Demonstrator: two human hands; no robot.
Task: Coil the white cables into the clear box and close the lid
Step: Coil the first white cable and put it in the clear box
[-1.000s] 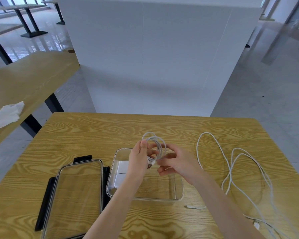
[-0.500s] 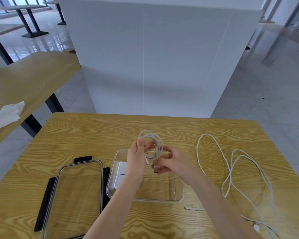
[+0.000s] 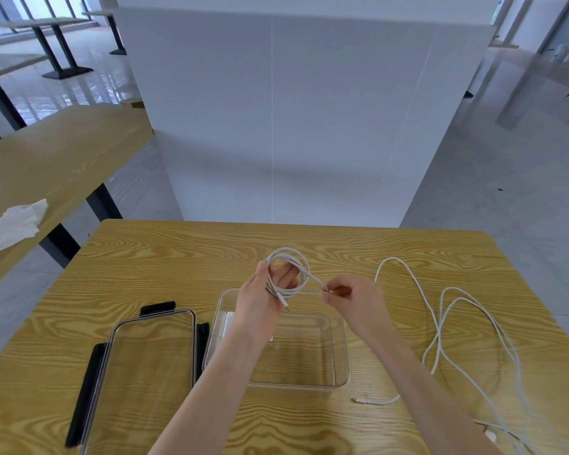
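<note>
Left hand (image 3: 260,300) closed around coiled white cable (image 3: 289,274), held above far edge of clear box (image 3: 340,343); one plug tip hangs down from the coil. Right hand (image 3: 355,300) pinches the coil's free end, fingertips together just right of coil. Box sits open mid-table (image 3: 178,257); white item inside at left end, mostly hidden behind left wrist, can't identify. Lid (image 3: 145,372) flat just left of box, black clips on edges, near end cut off by frame. Second loose cable (image 3: 447,323) sprawls on right; near-right part runs out of frame.
</note>
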